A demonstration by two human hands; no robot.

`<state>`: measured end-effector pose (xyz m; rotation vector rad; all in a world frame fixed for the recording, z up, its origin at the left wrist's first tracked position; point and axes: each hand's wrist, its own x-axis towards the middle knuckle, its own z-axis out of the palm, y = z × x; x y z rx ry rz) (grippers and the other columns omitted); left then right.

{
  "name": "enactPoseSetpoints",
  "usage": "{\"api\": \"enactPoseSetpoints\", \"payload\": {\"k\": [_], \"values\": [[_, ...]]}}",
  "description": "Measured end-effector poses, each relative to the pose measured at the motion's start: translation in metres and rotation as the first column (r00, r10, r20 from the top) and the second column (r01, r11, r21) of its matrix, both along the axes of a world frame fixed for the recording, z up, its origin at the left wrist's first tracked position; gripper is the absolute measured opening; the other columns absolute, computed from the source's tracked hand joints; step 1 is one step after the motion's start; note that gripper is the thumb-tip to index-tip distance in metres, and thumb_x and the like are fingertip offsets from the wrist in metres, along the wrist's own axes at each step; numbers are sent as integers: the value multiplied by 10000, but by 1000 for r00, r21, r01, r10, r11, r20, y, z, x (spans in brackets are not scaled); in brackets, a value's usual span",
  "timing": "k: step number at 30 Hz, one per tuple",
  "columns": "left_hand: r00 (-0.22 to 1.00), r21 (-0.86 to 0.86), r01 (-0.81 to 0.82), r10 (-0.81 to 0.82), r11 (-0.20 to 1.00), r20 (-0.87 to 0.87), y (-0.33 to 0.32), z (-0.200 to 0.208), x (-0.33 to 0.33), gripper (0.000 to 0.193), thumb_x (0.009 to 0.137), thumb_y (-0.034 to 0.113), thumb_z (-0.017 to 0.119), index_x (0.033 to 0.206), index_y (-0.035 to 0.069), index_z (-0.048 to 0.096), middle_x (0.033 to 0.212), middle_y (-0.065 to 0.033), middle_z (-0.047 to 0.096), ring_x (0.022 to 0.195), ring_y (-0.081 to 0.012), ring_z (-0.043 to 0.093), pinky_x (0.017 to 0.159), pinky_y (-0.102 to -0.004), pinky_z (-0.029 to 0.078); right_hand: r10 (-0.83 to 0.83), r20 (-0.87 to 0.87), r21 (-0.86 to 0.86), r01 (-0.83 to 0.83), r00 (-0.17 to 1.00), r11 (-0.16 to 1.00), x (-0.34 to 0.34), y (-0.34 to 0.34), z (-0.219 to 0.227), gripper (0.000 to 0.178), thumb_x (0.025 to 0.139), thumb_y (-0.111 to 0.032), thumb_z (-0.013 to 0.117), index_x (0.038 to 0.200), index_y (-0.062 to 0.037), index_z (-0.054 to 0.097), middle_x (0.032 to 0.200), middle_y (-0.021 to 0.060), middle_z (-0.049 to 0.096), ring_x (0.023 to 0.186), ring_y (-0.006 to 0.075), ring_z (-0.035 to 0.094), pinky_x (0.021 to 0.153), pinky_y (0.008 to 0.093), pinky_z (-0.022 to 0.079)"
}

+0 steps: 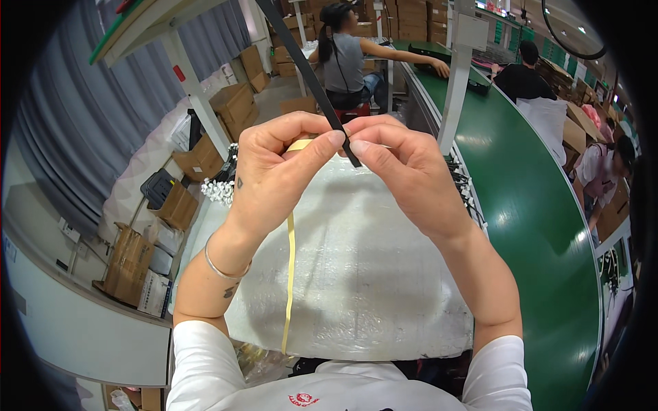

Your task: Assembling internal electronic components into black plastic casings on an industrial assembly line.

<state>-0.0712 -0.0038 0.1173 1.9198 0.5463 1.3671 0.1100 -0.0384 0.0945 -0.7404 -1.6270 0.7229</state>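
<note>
A long, flat black strip point(308, 72) runs down from the top of the view to a loose end between my hands. My left hand point(277, 168) pinches it near that end with thumb and forefinger. My right hand point(404, 168) has its thumb and fingertips closed on the same end from the other side. A thin pale yellow strip point(291, 274) loops by the fingers of my left hand and hangs down over the table's near edge. Whether the yellow strip joins the black one is hidden by the fingers. Beneath both hands lies a plastic-covered worktop point(370, 274).
White-tipped cables point(218, 192) lie at the worktop's far left, more at its right edge. A green conveyor belt point(528, 240) runs along the right. White posts point(456, 82) rise beyond. A person in grey point(343, 61) reaches over the belt. Cardboard boxes point(127, 264) stand left.
</note>
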Motion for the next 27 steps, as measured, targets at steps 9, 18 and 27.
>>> {"api": "enactPoseSetpoints", "payload": {"k": [9,18,27], "values": [[956,282,-293,277,913,98,-22,-4,-35,174,850,61,707,984,-44,671,758,-18,653,630,-37,518,542,-189,391,-185,-224,-382,89,957,920,3,34,-46,244,961,-185,566,1030,13,690,1266,71,552,1116,125,523,967,282,393],[720,442,-689,609,574,332,-17,-90,-44,482,801,178,767,1233,35,610,1439,-171,429,1390,-317,311,1136,-429,225,-48,-241,-247,-13,969,969,-9,-7,-56,317,977,-226,518,1128,0,683,1374,98,529,1243,173,485,1054,332,338],[981,-354,99,-32,930,191,-16,-110,6,155,802,177,757,934,98,741,1406,-108,511,1386,-311,312,1143,-442,205,-354,137,223,320,925,921,-1,-16,-70,237,903,-121,575,1088,-40,699,1306,111,572,1213,230,508,1034,349,363]]}}
